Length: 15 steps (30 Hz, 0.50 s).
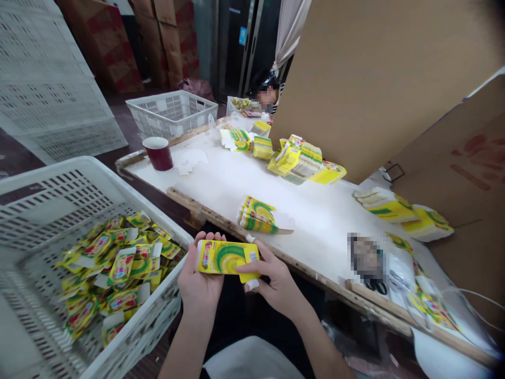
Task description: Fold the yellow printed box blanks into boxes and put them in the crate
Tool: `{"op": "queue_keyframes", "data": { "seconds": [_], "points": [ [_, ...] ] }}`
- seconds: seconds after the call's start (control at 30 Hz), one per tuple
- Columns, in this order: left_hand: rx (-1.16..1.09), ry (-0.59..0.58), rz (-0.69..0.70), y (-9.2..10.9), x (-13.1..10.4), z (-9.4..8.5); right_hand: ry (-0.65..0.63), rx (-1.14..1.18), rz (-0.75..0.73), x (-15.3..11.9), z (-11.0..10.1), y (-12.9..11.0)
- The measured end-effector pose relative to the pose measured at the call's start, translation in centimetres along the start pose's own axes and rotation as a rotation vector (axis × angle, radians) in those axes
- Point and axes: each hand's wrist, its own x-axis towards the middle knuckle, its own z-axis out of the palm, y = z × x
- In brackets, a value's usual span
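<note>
Between my hands, above my lap and just short of the table edge, is a yellow and green printed carton (pixel 223 258). My left hand (pixel 199 279) grips its left end, with the fingers behind it. At the right end, my right hand (pixel 272 273) pinches a yellow flap, and white coverings show on some of its fingertips. A stack of similar flat cartons (pixel 258 213) lies on the table right beyond my hands. To my left, a white plastic crate (pixel 90 173) contains many small cartons (pixel 122 266), some with white flaps sticking out.
On the white table (pixel 213 184) stand a dark red cup (pixel 158 153) and several carton bundles (pixel 300 158). Scissors (pixel 376 286) lie at the right. A large cardboard sheet (pixel 374 79) rises behind. Another crate (pixel 173 113) and a person (pixel 270 92) are farther back.
</note>
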Motion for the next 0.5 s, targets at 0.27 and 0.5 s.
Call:
{"op": "queue_keyframes", "data": {
  "seconds": [0.27,0.5],
  "points": [
    [0.035,-0.073,-0.012,-1.1,-1.0,0.2,0.241,0.155,0.098,0.1,1.6,0.8],
    [0.156,-0.069,0.098,-0.6,-0.8,-0.1,0.202,0.166,0.156,0.8,1.8,0.5]
  ]
}}
